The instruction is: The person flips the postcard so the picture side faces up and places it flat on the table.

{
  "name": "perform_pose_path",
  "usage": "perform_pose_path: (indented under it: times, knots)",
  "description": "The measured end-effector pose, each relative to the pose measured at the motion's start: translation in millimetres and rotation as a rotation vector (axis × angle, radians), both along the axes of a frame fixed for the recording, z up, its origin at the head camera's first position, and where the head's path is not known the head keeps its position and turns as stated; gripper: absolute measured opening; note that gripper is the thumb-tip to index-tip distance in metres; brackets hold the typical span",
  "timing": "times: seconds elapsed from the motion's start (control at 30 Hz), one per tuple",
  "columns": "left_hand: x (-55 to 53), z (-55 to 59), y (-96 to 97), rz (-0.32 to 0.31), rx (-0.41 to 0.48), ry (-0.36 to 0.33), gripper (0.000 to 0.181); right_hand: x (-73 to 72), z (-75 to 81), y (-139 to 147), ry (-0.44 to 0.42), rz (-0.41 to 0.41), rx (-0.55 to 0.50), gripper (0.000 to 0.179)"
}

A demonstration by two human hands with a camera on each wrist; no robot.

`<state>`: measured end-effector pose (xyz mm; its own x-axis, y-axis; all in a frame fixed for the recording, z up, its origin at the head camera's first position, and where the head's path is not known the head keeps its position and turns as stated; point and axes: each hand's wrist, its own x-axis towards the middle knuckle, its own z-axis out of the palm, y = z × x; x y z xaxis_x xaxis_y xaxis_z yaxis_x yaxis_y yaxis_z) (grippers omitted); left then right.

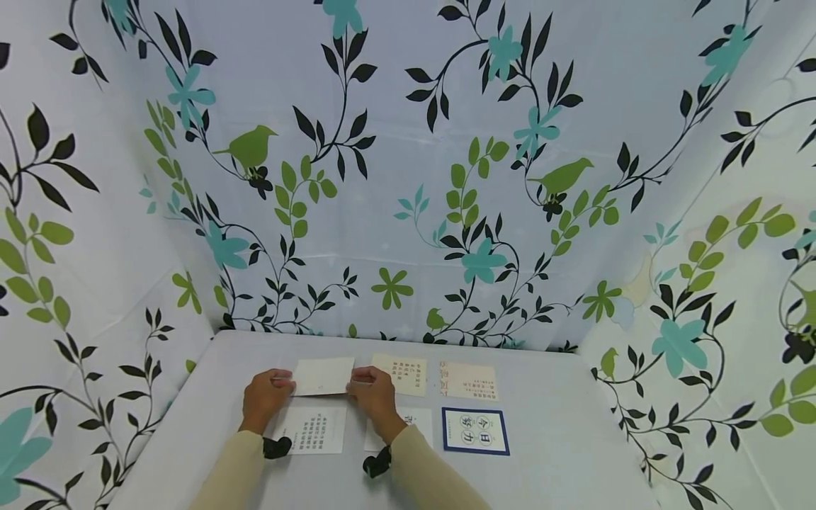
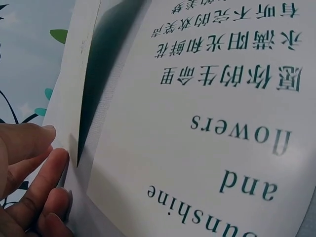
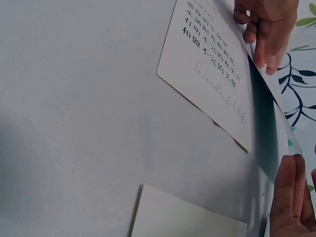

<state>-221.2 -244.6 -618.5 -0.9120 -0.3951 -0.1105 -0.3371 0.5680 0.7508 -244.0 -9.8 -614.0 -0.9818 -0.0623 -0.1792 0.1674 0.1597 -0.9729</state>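
A blank cream card (image 1: 324, 376) spans between my two hands above the far left of the table. My left hand (image 1: 264, 400) holds its left end and my right hand (image 1: 376, 400) its right end. The card's near edge is raised, and its dark green underside (image 2: 106, 54) shows in the left wrist view. Just nearer lies a white card (image 1: 316, 431) printed with Chinese lines and "flowers" in dark green. In the right wrist view the right hand's fingers (image 3: 284, 190) look straight, beside the tilted card's end; the left hand appears at the top.
A cream card with brown writing (image 1: 399, 375) and a pinkish card (image 1: 469, 381) lie to the right in the back row. In front are a white card (image 1: 417, 423), partly covered by the right hand, and a blue-bordered card (image 1: 475, 431). Patterned curtain (image 1: 408, 212) surrounds the white table (image 1: 554, 439).
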Motion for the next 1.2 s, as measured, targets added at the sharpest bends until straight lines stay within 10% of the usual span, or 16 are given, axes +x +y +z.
perform_pose_path:
  times: [0.73, 1.2]
  knots:
    - [-5.7, -8.4, -2.1, -0.064, 0.018, 0.132, 0.024, -3.1, -1.2, 18.9, -0.034, 0.022, -0.039, 0.014]
    - [-0.5, 7.2, -6.1, -0.151, 0.042, 0.108, 0.026, -6.9, -1.6, 27.6, -0.025, 0.097, -0.083, 0.014]
